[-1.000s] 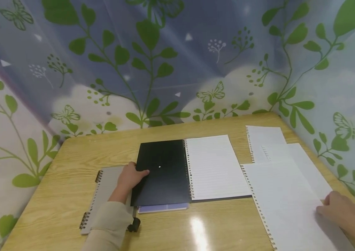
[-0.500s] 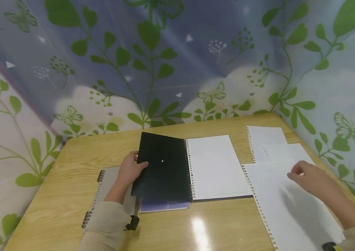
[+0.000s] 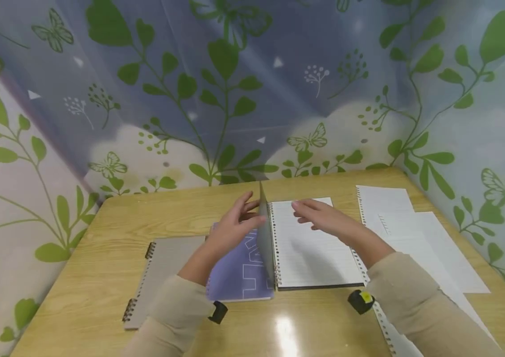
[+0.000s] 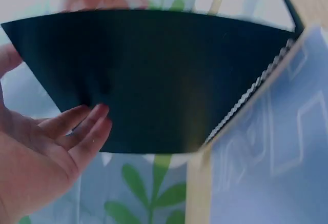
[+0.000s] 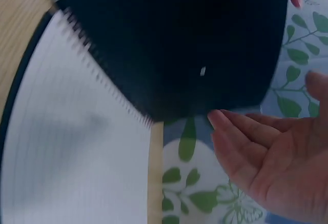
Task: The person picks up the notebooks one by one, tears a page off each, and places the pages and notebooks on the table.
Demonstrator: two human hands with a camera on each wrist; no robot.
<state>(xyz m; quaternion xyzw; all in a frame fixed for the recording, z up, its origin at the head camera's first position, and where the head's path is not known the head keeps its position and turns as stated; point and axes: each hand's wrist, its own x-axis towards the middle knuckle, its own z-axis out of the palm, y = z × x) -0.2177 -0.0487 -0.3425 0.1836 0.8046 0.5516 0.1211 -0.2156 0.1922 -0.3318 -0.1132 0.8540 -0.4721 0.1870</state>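
Head, cover: we see the black cover point(image 3: 263, 233) now standing upright on its spiral, edge-on to us; a second ago it lay flat to the left of the lined page point(image 3: 312, 243).
Head, left hand: our left hand point(image 3: 234, 229) has swung up with the cover from the counter point(image 3: 100, 277), fingers straight against its left face, pushing rather than gripping.
Head, right hand: our right hand point(image 3: 319, 218) has left the loose sheets point(image 3: 413, 233) and hovers over the lined page, fingers relaxed, holding nothing.
Head, uncovered: the purple notebook point(image 3: 239, 277) now shows where the cover lay; the grey notebook point(image 3: 163, 267) sits just beside it.
Left wrist: straight fingers point(image 4: 87, 126) rest against the cover point(image 4: 154, 75); no curl round it.
Right wrist: the palm point(image 5: 271, 157) is spread near the cover's free edge point(image 5: 195, 44), not touching as far as we can tell.
Meaning: we judge the cover halfway through closing over the page.
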